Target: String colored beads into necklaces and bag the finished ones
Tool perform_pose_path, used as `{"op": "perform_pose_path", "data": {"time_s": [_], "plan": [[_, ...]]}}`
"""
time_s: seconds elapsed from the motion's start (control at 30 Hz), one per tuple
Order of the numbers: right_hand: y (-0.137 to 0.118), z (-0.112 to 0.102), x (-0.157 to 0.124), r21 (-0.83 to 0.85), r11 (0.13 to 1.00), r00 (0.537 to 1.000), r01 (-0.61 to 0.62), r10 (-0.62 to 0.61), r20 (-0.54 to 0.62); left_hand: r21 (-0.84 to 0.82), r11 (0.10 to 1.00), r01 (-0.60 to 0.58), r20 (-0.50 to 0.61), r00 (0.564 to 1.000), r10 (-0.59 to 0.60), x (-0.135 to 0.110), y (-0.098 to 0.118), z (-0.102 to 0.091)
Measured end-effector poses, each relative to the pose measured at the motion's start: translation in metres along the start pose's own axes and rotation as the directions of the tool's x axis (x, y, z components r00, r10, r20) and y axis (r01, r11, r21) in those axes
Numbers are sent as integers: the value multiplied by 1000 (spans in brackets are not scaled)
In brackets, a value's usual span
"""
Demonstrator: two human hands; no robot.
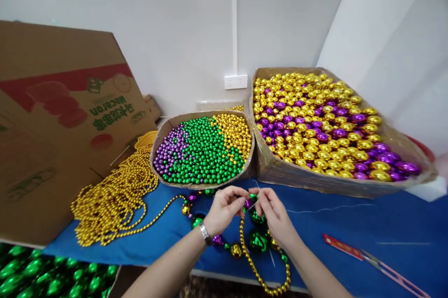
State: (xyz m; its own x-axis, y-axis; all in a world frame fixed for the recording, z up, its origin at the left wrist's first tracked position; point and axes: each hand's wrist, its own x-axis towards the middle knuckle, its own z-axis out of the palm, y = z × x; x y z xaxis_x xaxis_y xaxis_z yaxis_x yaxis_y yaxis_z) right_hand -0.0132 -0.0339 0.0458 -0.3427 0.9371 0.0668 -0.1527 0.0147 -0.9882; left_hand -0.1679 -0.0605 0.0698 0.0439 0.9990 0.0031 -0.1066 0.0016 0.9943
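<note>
My left hand, with a metal bracelet at the wrist, is closed in a pinch at one end of a bead necklace. Close beside it, my right hand pinches a thin pale thread. Small purple and green beads show between the fingertips, partly covered. The necklace of gold, purple and green beads loops on the blue cloth under my hands; several large green balls belong to it. A string of small gold beads hangs down over the table's front edge.
Behind my hands stands a box of small purple, green and gold beads; right of it, a larger box of gold and purple beads. Gold bead strings pile beside a cardboard box. Red-handled tweezers lie right.
</note>
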Motion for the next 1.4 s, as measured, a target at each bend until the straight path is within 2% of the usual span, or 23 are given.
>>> {"op": "perform_pose_path", "data": {"time_s": [0.07, 0.13, 0.23, 0.3, 0.4, 0.57, 0.67, 0.8, 0.93, 1.0, 1.03, 1.13, 1.2, 1.27, 1.33, 1.4], "plan": [[-1, 0, 4, -32, 999, 999, 28, -27, 37, -53, 999, 6, 31, 999, -5, 0, 0, -1], [-1, 0, 7, -54, 997, 996, 51, -47, 75, -191, 981, 46, 50, 998, -37, 1, -1, -3], [2, -1, 11, -85, 994, 993, 65, -56, 102, -385, 910, 155, 64, 988, -141, 2, -4, -6], [5, -2, 11, -107, 992, 992, 67, -55, 110, -417, 882, 220, 90, 975, -201, 2, -6, -7], [8, -3, 10, -135, 988, 991, 68, -51, 127, -365, 908, 205, 95, 979, -183, -1, -7, -7], [5, 0, 8, -169, 983, 978, 74, -38, 206, -237, 971, 18, 68, 998, -2, -5, -2, -4], [1, 2, 9, -211, 974, 968, 81, -26, 250, -190, 981, -28, 99, 994, 47, -6, 0, -5], [-6, -3, 12, -310, 944, 970, 114, -39, 239, -126, 989, -76, 130, 987, 92, -9, 6, -7], [-18, -10, 11, -428, 890, 967, 156, -48, 252, 51, 984, -173, 154, 974, 163, -14, 19, -7], [-25, -13, 9, -468, 865, 956, 182, -44, 290, 244, 931, -272, 172, 957, 235, -16, 24, -7], [-28, -14, 8, -481, 855, 950, 192, -38, 311, 358, 874, -328, 188, 942, 277, -18, 24, -7], [-35, -17, 6, -504, 841, 929, 198, 3, 369, 632, 630, -451, 274, 890, 363, -20, 20, -9], [-37, -18, 6, -511, 840, 916, 183, 42, 398, 717, 493, -493, 334, 864, 377, -22, 13, -10], [-37, -20, 7, -512, 844, 906, 161, 78, 415, 758, 394, -519, 372, 841, 393, -23, 7, -10], [-37, -21, 8, -503, 853, 900, 137, 105, 422, 771, 342, -538, 392, 823, 410, -26, 4, -11], [-38, -21, 8, -486, 867, 895, 112, 124, 428, 765, 331, -553, 403, 811, 424, -27, 4, -10]]}}
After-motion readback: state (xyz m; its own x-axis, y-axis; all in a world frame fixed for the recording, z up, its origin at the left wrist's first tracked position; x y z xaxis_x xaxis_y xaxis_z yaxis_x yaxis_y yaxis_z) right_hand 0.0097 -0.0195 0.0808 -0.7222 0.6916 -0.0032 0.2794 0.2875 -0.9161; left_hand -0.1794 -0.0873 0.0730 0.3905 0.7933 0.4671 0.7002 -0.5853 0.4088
